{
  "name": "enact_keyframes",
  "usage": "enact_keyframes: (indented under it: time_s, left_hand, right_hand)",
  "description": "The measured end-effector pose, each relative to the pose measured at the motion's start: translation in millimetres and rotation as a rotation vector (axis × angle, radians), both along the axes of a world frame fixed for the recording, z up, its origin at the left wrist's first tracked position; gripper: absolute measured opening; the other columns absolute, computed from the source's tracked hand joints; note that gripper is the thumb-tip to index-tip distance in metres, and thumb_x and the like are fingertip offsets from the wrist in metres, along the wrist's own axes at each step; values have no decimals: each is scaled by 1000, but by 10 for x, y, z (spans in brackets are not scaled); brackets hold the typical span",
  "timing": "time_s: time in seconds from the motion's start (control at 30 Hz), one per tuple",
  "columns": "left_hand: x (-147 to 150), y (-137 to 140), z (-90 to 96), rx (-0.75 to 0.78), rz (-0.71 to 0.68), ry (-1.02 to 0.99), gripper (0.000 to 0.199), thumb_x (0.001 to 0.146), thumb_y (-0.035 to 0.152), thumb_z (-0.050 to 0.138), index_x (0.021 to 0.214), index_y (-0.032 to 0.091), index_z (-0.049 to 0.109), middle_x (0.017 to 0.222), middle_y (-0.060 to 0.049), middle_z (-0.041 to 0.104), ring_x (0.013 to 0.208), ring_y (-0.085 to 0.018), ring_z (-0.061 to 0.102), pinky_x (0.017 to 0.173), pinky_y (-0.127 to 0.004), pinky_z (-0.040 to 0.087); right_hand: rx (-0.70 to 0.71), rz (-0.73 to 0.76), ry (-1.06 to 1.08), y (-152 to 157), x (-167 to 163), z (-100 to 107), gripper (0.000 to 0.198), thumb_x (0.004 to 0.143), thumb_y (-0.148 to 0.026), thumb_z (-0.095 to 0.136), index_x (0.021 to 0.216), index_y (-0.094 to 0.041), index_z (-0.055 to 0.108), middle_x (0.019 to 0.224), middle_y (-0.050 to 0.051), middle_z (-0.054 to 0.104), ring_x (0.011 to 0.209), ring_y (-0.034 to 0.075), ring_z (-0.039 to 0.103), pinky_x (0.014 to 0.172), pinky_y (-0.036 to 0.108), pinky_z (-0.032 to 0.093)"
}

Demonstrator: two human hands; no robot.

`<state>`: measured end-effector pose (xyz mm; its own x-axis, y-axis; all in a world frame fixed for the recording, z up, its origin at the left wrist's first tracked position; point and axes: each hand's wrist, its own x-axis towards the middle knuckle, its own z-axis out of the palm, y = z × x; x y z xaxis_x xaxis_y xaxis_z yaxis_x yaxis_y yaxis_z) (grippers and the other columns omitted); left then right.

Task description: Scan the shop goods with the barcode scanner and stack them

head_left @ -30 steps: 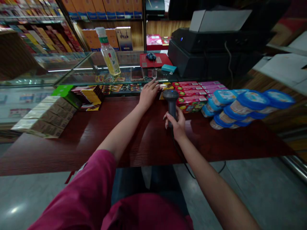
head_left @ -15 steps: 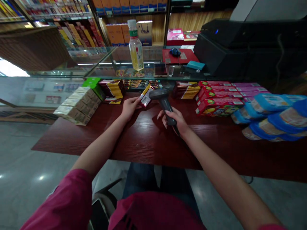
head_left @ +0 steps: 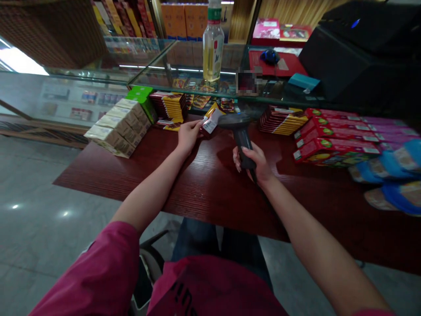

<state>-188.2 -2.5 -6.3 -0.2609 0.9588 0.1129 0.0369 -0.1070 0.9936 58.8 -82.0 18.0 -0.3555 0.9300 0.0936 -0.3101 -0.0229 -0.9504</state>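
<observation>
Between its thumb and fingers, my left hand (head_left: 190,137) pinches one end of a small snack packet (head_left: 211,121), red and yellow with a pale label side bearing a barcode. My right hand (head_left: 255,161) is wrapped round the handle of a dark barcode scanner (head_left: 242,136), whose head points left, close beside the packet. Both hands are above the dark red wooden counter (head_left: 197,184). Stacks of similar yellow-and-maroon packets stand to the left (head_left: 169,106) and to the right (head_left: 282,120) of my hands.
Beige cartons (head_left: 120,125) and a green box (head_left: 140,98) stand at the left. Red boxes (head_left: 335,147) and blue-lidded tubs (head_left: 391,162) line the right. Behind, a glass case (head_left: 158,72) bears a bottle (head_left: 213,48), a mouse (head_left: 269,56) and a blue item (head_left: 304,81).
The view has shifted, so the counter and goods sit differently in it. Both hands keep their holds on the packet and the scanner, with the scanner head still by the packet.
</observation>
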Motion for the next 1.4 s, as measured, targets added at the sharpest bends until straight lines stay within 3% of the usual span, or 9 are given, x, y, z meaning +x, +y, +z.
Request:
enact_keyframes:
  time_s: [0.27, 0.4, 0.5, 0.6, 0.87, 1.03, 1.17, 1.27, 1.4]
  left_hand:
    - [5, 26, -36, -4, -12, 30, 25, 103, 30, 71, 114, 12, 85, 104, -8, 86, 91, -22, 82, 80, -33, 69]
    - [-123, -39, 108, 170, 50, 324, 22, 101, 25, 72, 117, 17, 85, 118, -7, 86, 112, -26, 80, 101, -37, 65]
    - [-365, -207, 253, 339, 67, 631, 25, 103, 22, 68, 122, 22, 85, 126, -6, 84, 120, -24, 78, 111, -36, 58]
    - [-722, -433, 311, 386, 70, 830, 29, 107, 23, 62, 126, 25, 83, 129, -5, 83, 122, -23, 77, 113, -36, 57]
    - [-1523, -684, 174, 217, 14, 1148, 34, 106, 21, 57, 130, 25, 81, 139, -9, 79, 137, -24, 70, 122, -42, 53]
    - [-1532, -537, 72, 105, 25, 1272, 51, 102, 8, 46, 143, 21, 73, 156, -11, 68, 151, -24, 59, 129, -46, 47]
    - [-1411, -554, 93, 153, 68, 1353, 54, 103, 8, 42, 151, 17, 66, 160, -14, 64, 156, -27, 53, 131, -50, 43]
    - [-1287, -655, 124, 198, -38, 1385, 51, 107, 16, 45, 155, 18, 63, 161, -13, 63, 153, -28, 56, 131, -48, 43]
    - [-1196, -703, 111, 117, -117, 1364, 57, 108, 26, 53, 165, 17, 52, 170, -15, 53, 159, -31, 49, 129, -48, 45]
  right_hand:
    - [26, -4, -5, -21, -12, 8, 37, 83, -55, 80, 92, -25, 60, 78, -1, 62, 53, 12, 53, 41, 24, 46]
    - [29, -44, -3, -29, 1, 17, 36, 84, -55, 79, 90, -25, 59, 79, 0, 64, 54, 12, 53, 42, 25, 48]
    - [10, -60, 18, -20, 13, 26, 37, 83, -55, 80, 89, -24, 61, 80, 1, 67, 53, 12, 55, 42, 25, 48]
    - [-13, -59, 37, 2, 25, 17, 37, 81, -55, 82, 88, -24, 62, 78, 0, 67, 51, 12, 56, 41, 25, 48]
    - [-9, -1, 6, 44, 45, -50, 34, 84, -52, 80, 94, -23, 64, 81, 2, 70, 52, 13, 58, 43, 26, 50]
    - [-17, -15, -2, 24, 34, -1, 36, 82, -52, 82, 97, -24, 65, 78, 2, 71, 50, 14, 58, 42, 27, 48]
    - [-45, -24, 14, 16, 31, 21, 37, 79, -53, 85, 94, -25, 65, 76, 1, 71, 49, 13, 57, 42, 27, 47]
    - [-44, -21, 4, 14, 31, 22, 36, 80, -53, 84, 95, -24, 66, 77, 1, 72, 49, 14, 57, 42, 27, 47]
    - [-35, -4, -17, 10, 35, 20, 34, 83, -51, 81, 96, -24, 66, 79, 3, 72, 50, 14, 57, 42, 28, 49]
